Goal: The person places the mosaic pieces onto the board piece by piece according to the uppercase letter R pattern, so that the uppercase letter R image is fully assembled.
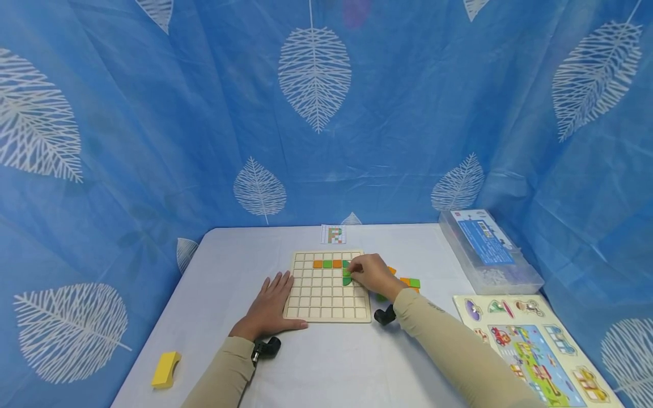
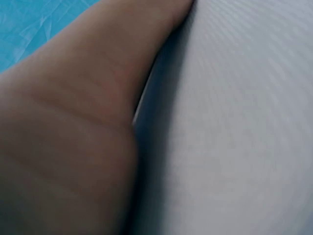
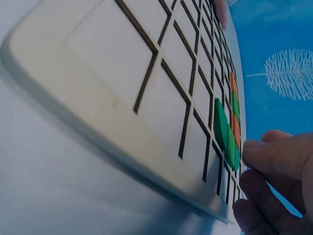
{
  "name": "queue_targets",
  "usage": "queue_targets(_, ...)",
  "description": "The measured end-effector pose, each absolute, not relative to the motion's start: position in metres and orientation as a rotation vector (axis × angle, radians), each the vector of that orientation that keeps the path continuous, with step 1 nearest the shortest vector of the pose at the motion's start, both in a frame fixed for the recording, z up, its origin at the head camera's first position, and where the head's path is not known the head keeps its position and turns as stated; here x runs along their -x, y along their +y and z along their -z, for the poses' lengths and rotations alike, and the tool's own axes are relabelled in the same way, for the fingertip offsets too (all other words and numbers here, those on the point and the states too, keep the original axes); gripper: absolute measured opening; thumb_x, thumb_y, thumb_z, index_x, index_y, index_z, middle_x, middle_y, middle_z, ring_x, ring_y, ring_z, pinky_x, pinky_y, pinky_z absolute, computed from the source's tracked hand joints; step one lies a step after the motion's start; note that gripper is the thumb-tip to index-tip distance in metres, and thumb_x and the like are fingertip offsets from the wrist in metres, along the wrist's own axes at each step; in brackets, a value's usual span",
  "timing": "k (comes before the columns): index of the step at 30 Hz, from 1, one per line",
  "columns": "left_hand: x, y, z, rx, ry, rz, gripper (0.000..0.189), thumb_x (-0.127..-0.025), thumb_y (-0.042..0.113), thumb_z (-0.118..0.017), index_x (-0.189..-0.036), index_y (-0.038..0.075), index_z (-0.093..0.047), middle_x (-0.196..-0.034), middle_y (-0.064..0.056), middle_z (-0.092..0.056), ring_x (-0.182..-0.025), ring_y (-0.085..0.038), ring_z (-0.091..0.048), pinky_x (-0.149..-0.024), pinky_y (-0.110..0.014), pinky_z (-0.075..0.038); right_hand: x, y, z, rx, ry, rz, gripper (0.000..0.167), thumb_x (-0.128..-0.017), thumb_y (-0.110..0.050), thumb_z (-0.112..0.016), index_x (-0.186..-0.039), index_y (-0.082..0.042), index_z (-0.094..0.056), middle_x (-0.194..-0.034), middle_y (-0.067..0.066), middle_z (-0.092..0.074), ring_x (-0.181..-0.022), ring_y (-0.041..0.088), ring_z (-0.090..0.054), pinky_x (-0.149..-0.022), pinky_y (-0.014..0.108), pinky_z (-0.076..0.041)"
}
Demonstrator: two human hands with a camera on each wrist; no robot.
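Head view: grid board [image 1: 321, 300] is placed mid-surface [image 1: 316, 362]. Left hand [image 1: 272, 305] is laid flat at the board's left edge, fingers extended, thumb stretched along the near left corner; nothing is grasped. Right hand [image 1: 374, 273] is held over the right side, fingers bent at the green tiles [image 1: 347, 281]; whether one is pinched cannot be told. In the second row from the far edge, an orange tile [image 1: 318, 264], a light green tile [image 1: 327, 264], another orange and a dark green are lined up; two more greens are set below the last. Loose tiles [image 1: 414, 283] are partly hidden by the right arm. Pattern card [image 1: 334, 234] is placed beyond the board. Plastic box [image 1: 505, 277] and picture puzzle [image 1: 541, 362] are set at right, yellow block [image 1: 165, 370] at left.

Left wrist view: only blurred hand, white surface and some blue curtain are shown.

Right wrist view: board is seen slantwise, tiles seated in cells. Thumb and bent fingers are seen just beside the green tiles; fingertips are partly overlapped.
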State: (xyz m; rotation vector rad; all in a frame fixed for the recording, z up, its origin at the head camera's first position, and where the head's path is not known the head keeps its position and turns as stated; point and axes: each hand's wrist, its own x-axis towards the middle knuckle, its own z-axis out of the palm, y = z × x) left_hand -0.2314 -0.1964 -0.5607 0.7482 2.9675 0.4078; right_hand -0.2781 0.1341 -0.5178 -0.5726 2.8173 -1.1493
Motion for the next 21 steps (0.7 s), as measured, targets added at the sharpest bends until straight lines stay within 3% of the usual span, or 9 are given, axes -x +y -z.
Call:
queue_targets(12,0.231,-0.197,0.562,-0.769,2.989,-0.471,0.132,-0.075,0.088,-0.067,-0.165,-0.001,-0.028,-0.172,-0.018,-0.022,-0.158,-0.037,-0.016,-0.125,-0.058,-0.012,0.287,0.163,0.513,0.481,2.887,1.044,0.012,-0.098,-0.003,-0.076,-0.108,-0.008,-0.08,-0.101,-0.001,-0.072,-0.096,0.02,-0.067,-0.085,0.041,-0.058)
queue_targets(21,0.231,-0.196,0.561,-0.74,2.972,-0.411,0.134,-0.075,0.092,-0.063,-0.167,0.002,-0.024,-0.173,-0.014,-0.017,-0.159,-0.033,-0.01,-0.126,-0.053,-0.006,0.297,0.186,0.507,0.377,2.909,0.964,0.015,-0.097,-0.003,-0.076,-0.11,-0.007,-0.08,-0.105,0.003,-0.072,-0.099,0.023,-0.064,-0.089,0.043,-0.056)
